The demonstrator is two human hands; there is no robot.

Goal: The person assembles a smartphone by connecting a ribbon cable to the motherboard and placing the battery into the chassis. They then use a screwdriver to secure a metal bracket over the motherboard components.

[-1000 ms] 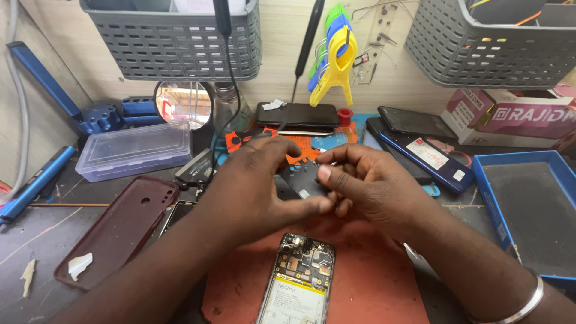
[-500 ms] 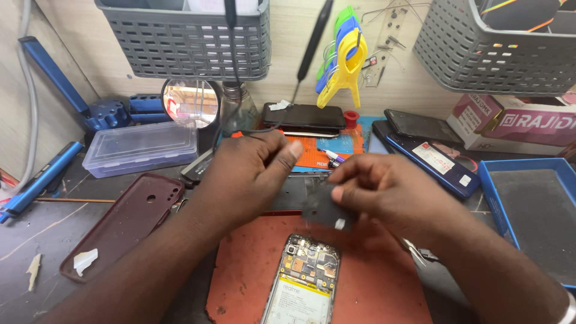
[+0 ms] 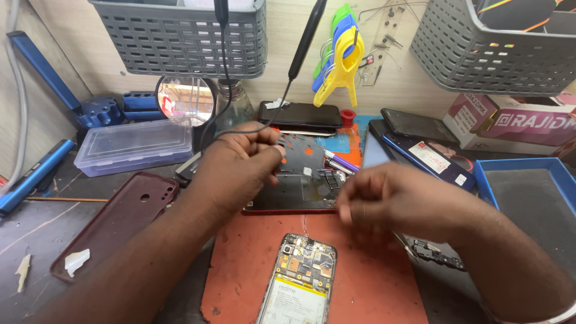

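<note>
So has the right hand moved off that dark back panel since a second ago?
Yes. The right hand has pulled away to the right of the dark back panel, nearer the blue tray; the left hand holds the panel alone.

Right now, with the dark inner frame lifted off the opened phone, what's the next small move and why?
Probably set the dark frame flat on the red mat, beyond the opened phone. The left hand pinches its top edge and holds it tilted, while the right hand sits blurred at its right side. The phone's board lies exposed directly below.
</note>
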